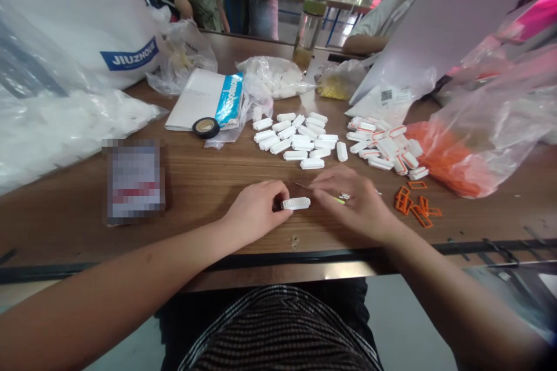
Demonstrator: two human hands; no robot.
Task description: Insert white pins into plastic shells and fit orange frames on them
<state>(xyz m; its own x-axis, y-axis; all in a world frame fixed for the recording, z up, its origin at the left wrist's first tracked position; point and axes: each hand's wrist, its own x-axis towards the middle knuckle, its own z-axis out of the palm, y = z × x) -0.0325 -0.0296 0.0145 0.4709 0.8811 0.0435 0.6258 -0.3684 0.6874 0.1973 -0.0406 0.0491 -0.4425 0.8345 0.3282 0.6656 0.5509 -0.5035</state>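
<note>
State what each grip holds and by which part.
Left grip: a white piece, by its left end. Right grip: a thin tool, behind its exposed tip; the rest is mostly hidden.

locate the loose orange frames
In the head view, the loose orange frames lie on the right, past the right hand and just in front of the clear bag of orange pieces.
</note>
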